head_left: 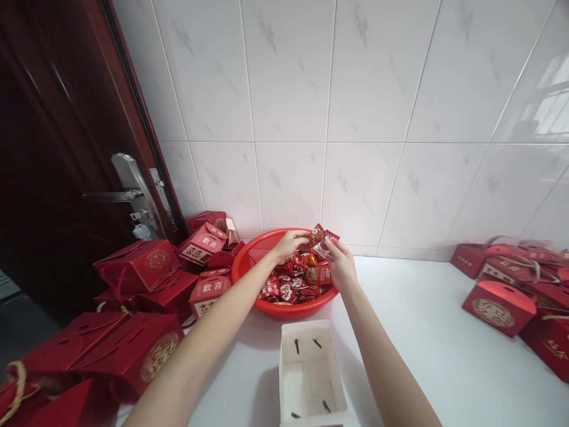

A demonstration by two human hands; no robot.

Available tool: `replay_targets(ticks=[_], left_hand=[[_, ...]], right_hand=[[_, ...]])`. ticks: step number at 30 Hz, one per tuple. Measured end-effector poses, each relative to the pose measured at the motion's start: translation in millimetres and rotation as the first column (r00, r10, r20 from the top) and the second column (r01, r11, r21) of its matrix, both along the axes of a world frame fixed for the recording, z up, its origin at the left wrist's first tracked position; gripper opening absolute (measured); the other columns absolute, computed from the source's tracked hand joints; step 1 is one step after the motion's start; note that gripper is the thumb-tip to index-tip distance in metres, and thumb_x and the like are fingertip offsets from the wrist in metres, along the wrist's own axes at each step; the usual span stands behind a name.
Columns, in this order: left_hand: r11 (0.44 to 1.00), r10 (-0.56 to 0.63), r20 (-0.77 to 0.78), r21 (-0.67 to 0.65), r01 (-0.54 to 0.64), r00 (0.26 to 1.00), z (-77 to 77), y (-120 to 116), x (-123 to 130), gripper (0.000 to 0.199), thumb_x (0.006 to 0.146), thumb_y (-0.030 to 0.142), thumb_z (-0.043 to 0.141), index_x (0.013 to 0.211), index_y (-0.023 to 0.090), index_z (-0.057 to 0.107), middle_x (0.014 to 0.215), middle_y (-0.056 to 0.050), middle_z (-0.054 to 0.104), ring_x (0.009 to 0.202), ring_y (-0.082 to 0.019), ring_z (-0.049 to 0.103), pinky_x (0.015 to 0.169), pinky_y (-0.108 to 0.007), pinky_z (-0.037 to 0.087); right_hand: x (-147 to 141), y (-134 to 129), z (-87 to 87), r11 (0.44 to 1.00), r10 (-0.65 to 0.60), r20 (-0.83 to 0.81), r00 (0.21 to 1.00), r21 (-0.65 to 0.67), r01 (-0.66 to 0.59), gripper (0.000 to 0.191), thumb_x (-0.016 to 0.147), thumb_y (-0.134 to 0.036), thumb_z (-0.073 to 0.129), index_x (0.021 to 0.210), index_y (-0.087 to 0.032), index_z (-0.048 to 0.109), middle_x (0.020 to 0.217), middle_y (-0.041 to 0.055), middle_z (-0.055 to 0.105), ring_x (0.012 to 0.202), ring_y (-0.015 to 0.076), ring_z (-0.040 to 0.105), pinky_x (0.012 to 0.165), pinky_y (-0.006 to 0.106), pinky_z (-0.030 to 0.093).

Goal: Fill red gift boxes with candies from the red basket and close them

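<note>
A red plastic basket [296,311] holds many small red-wrapped candies [302,279]. Over its far right side, my right hand [343,261] pinches a red candy packet [329,238] between thumb and fingers. My left hand [291,244] reaches over the basket from the left, its fingers closed at the edge of another red candy packet [316,235] just beside the first. In front of the basket, between my forearms, stands an open white-lined box [306,379] with dark cord ends poking through its inner walls and nothing inside.
Many red gift boxes [151,350] with gold print and rope handles are piled on the left. More red boxes [500,308] sit at the right edge of the white table [400,314]. A tiled wall [368,196] rises behind; a dark door [71,130] stands at left.
</note>
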State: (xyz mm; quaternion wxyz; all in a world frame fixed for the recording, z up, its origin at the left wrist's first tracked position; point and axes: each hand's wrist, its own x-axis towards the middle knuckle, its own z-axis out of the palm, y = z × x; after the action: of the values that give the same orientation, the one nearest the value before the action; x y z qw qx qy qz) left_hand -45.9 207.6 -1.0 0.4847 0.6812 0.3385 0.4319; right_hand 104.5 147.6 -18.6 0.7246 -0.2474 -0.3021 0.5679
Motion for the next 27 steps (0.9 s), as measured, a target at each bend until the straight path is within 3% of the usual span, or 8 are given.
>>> replay_targets(ticks=[8, 17, 22, 27], left_hand=[[1.000, -0.025, 0.069, 0.005, 0.024, 0.997, 8.5, -10.6, 2.8, 0.034, 0.068, 0.042, 0.083, 0.086, 0.013, 0.079, 0.088, -0.006, 0.078, 0.084, -0.019, 0.067, 0.082, -0.032, 0.050], [0.999, -0.026, 0.102, -0.030, 0.029, 0.994, 10.5, -12.4, 0.7, 0.038, 0.058, 0.045, 0.089, 0.077, 0.013, 0.080, 0.076, -0.007, 0.077, 0.074, -0.019, 0.067, 0.078, -0.033, 0.049], [0.999, -0.027, 0.115, -0.042, 0.032, 0.993, 7.6, -10.5, -1.0, 0.042, 0.061, 0.047, 0.088, 0.084, 0.014, 0.081, 0.084, -0.008, 0.078, 0.081, -0.021, 0.069, 0.082, -0.035, 0.049], [0.995, -0.070, 0.093, -0.063, 0.076, 0.993, 7.6, -10.9, -1.3, 0.047, 0.061, 0.050, 0.087, 0.087, 0.012, 0.080, 0.089, -0.010, 0.078, 0.084, -0.022, 0.069, 0.084, -0.036, 0.050]], right_hand=[[1.6, -0.3, -0.7, 1.000, 0.024, 0.060, 0.998, 0.017, -0.025, 0.025, 0.062, -0.030, 0.087, 0.083, -0.018, 0.079, 0.087, 0.0045, 0.079, 0.079, 0.0179, 0.072, 0.075, 0.028, 0.058], [3.4, -2.0, 0.7, 0.997, 0.067, 0.077, 0.995, 0.034, -0.070, 0.029, 0.059, -0.033, 0.088, 0.084, -0.020, 0.080, 0.091, 0.0042, 0.079, 0.085, 0.0205, 0.072, 0.081, 0.032, 0.058], [5.1, -2.9, 0.4, 0.988, 0.146, 0.139, 0.979, 0.020, -0.150, 0.034, 0.058, -0.035, 0.089, 0.088, -0.021, 0.080, 0.093, 0.0035, 0.079, 0.086, 0.0199, 0.072, 0.084, 0.032, 0.058], [3.6, -3.5, 0.2, 0.994, 0.097, 0.128, 0.987, 0.030, -0.101, 0.032, 0.061, -0.035, 0.088, 0.088, -0.020, 0.080, 0.094, 0.0053, 0.079, 0.086, 0.0214, 0.073, 0.082, 0.034, 0.059]])
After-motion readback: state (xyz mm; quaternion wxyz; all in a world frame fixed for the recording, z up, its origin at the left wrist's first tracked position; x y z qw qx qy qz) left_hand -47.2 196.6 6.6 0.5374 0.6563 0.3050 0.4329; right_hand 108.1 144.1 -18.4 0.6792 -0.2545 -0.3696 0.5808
